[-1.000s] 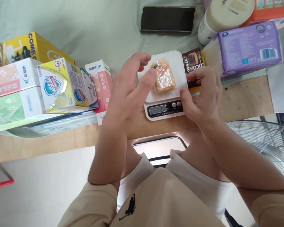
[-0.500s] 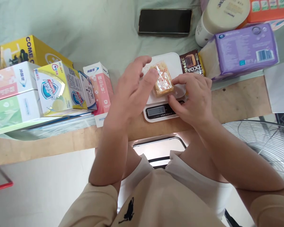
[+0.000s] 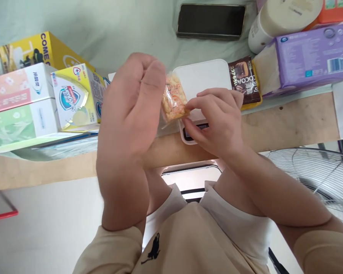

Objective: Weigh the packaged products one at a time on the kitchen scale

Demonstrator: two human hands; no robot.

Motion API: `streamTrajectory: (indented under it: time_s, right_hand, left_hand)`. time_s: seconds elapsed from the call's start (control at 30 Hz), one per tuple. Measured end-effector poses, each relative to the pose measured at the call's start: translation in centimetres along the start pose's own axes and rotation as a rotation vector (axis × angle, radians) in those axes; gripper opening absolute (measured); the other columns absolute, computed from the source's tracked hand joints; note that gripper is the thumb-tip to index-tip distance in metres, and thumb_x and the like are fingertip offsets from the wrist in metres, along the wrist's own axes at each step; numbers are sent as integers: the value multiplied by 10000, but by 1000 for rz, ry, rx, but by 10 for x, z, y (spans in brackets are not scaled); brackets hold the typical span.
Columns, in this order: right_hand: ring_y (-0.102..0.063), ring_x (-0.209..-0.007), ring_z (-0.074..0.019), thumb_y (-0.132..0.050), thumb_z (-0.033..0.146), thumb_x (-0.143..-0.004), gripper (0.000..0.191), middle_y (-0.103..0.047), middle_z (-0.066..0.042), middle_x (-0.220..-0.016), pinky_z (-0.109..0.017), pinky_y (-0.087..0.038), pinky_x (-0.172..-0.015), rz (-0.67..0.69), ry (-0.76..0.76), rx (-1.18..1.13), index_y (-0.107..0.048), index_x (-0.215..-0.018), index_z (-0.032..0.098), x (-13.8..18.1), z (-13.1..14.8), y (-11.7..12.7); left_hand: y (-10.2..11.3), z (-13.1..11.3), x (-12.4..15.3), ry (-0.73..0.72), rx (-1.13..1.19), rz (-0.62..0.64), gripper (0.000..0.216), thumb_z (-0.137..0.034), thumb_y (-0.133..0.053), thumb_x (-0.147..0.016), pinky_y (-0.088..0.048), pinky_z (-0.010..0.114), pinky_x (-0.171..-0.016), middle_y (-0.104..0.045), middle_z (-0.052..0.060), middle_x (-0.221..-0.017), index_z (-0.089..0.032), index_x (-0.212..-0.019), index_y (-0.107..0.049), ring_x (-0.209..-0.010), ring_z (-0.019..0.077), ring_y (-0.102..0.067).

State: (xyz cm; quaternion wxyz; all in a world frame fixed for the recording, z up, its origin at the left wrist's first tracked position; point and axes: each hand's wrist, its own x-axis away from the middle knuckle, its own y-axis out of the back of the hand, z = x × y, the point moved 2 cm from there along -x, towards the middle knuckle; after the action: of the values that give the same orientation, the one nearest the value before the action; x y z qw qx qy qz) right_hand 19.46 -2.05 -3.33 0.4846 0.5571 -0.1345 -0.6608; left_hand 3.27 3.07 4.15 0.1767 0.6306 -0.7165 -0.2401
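Note:
A clear-wrapped, golden crispy snack packet (image 3: 175, 98) is tilted over the left side of a white kitchen scale (image 3: 210, 74). At its lower right corner, my right hand (image 3: 218, 118) pinches it between thumb and fingers, partly covering the scale's display. My left hand (image 3: 133, 104) is raised close to the camera, left of the packet, fingers curled together and thumb along them. Whatever those fingers hold, if anything, is hidden, and the packet's left edge runs close beside the thumb. A brown cocoa snack packet (image 3: 244, 80) lies right of the scale, over something yellow.
A phone (image 3: 210, 21) lies beyond the scale on the pale green cloth (image 3: 125, 23). On the right are a purple tissue pack (image 3: 311, 57) and a white tub (image 3: 261, 32). Stacked cartons (image 3: 45, 82) stand left. A fan (image 3: 320, 179) is below the wooden edge (image 3: 291, 118).
The snack packet has moved left from the scale's middle, with my right hand on its corner. My left hand has risen towards the camera and left, its fingers now closed together.

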Motion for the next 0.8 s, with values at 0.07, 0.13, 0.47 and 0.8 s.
streamTrajectory:
  time_s: [0.07,0.13,0.47,0.8]
  right_hand:
    - [-664,-1074,-160,-594,269,-943,95,-715,43,-917,-373,-350,-979,-34,34,-1,-599,-1038,266,0,10,-9]
    - [-659,-1065,-149,-596,241,-936,85,-708,50,-887,-366,-343,-973,-31,31,-9,-583,-1019,257,1,17,-17]
    - [-671,-1135,-178,-584,392,-950,132,-734,45,-917,-394,-381,-952,8,55,-85,-635,-988,277,-7,13,-10]
    - [-675,-1104,-255,-564,321,-939,197,-682,-102,-1124,-452,-570,-949,-5,-144,-3,-664,-1085,235,6,-46,31]
  left_hand:
    - [5,2,2,80,-58,20,309,-479,-423,-1036,-555,448,-907,-690,22,-945,-303,-905,-640,-1071,237,-688]
    - [8,5,2,151,-101,65,335,-556,-421,-1022,-555,450,-929,-700,11,-968,-327,-908,-637,-1078,238,-695]
    - [15,3,2,95,-146,83,314,-553,-438,-1011,-504,486,-1009,-703,24,-954,-341,-988,-669,-1042,281,-653]
    - [-17,-3,4,-30,-80,216,368,-537,-464,-1037,-536,402,-939,-710,33,-1102,-273,-1160,-688,-986,221,-659]
